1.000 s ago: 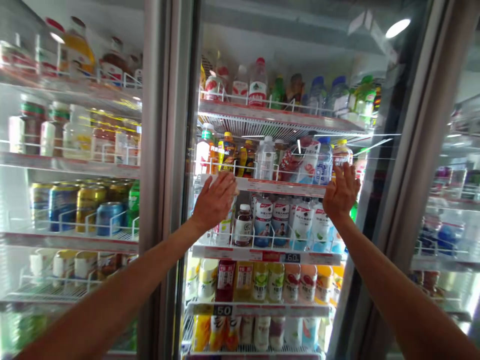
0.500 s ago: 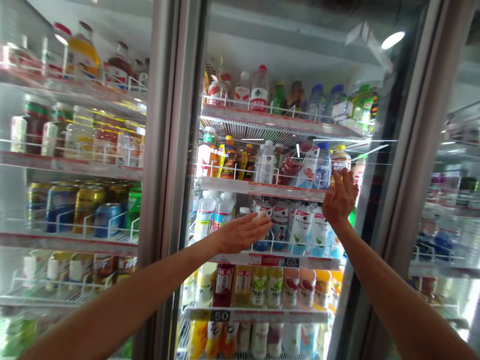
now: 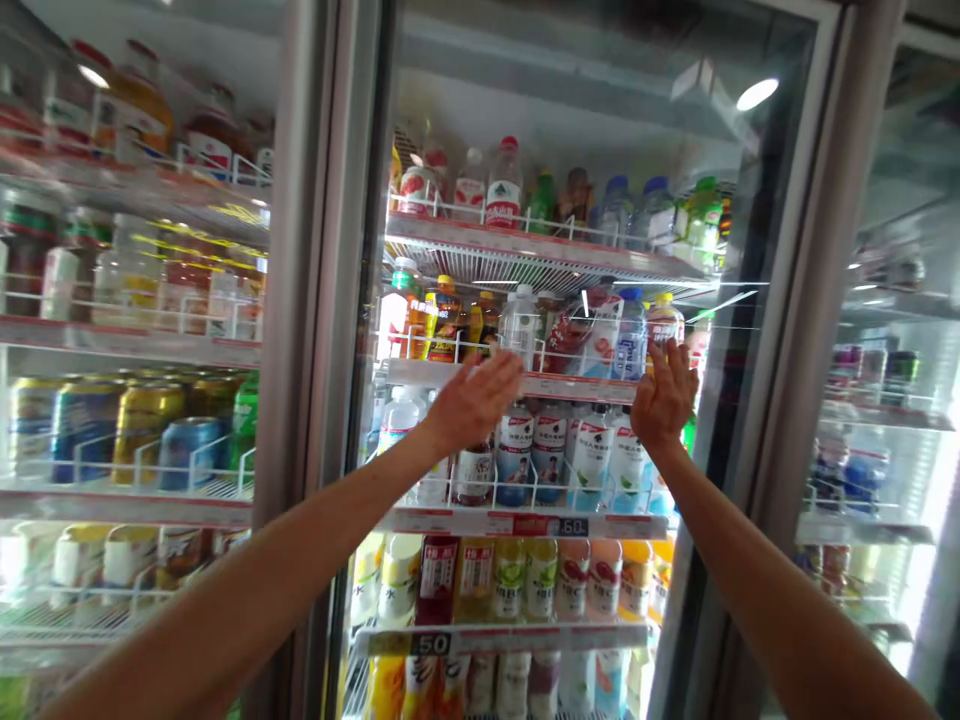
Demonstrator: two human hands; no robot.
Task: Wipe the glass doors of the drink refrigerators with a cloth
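Left hand (image 3: 480,398), open and empty, before a cooler shelf (image 3: 581,388) of bottles (image 3: 630,338), near its middle; right hand (image 3: 664,395), open and empty, by its right end.

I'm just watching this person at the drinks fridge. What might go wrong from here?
Misjudging the glass: a bright reflection shows on the glass door, so the left hand or right hand might bump it; whether either touches it, I can't tell.

Smudges: both hands are bare and open, so pressing there could leave marks.

Blocked view: the left hand hides the top of a dark bottle, so that drink might be misidentified.
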